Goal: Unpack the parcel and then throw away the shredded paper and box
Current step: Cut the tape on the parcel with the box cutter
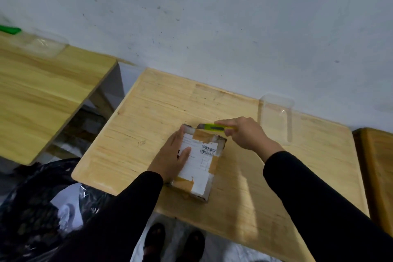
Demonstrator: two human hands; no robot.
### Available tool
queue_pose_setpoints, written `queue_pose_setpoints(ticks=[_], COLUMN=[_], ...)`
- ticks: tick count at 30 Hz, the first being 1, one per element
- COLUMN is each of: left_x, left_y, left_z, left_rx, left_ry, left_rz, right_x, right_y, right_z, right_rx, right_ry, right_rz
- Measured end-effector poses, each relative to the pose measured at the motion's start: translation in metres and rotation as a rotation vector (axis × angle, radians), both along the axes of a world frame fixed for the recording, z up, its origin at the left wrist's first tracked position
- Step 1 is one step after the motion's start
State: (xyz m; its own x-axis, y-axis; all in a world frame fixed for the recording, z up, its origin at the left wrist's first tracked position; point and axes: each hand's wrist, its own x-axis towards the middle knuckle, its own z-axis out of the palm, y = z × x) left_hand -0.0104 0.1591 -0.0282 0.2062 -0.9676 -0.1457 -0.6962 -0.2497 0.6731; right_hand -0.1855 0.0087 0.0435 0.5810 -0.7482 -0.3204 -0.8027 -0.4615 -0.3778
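A black rubbish bag (36,204) sits open on the floor at the lower left, below the edge of a second wooden counter (42,95) that carries a clear plastic tub (45,45) near the wall. To the right of these stands the main wooden counter (148,112), pushed against a scuffed white wall (212,17).

A small cardboard parcel (200,168) lies flat near the middle of this counter, close to its front edge, still taped shut with brown tape and bearing a white shipping label with barcodes. The left hand (173,155) lies flat on the parcel's left side, its fingers (184,154) straight and spread over the label, pressing it down (the sleeve is black).

Further right, the right hand (246,134) grips a yellow-green utility knife (214,128), fingers (225,122) curled round the handle. The knife's blade end points left and sits at the parcel's far edge, over the brown tape; whether the blade touches the tape cannot be made out.

Just beyond the right hand, an upright clear plastic container (276,119) stands near the wall. At the far right edge, part of another wooden counter (378,166) shows.
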Motion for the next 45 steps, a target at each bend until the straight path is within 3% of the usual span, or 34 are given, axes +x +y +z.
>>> queue_pose_setpoints(ticks=[13,34,38,42,45], left_x=[0.007,0.015,0.013,0.012,0.011], left_y=[0.004,0.006,0.005,0.004,0.003], left_z=[0.0,-0.005,-0.006,-0.004,-0.002], left_rx=[0.015,-0.01,-0.025,-0.037,-0.025], left_ry=[0.022,0.01,-0.003,0.005,-0.003], left_rz=[0.012,0.013,0.014,0.015,0.015], right_x=[0.015,-0.007,-0.025,-0.041,-0.043], right_y=[-0.02,-0.023,-0.011,0.032,0.08], right_z=[-0.004,0.01,0.001,-0.009,-0.021], right_rx=[0.158,0.086,0.145,0.224,0.206], right_ry=[-0.008,0.165,0.025,-0.269,-0.294], right_rz=[0.115,0.201,0.037,-0.372,-0.517])
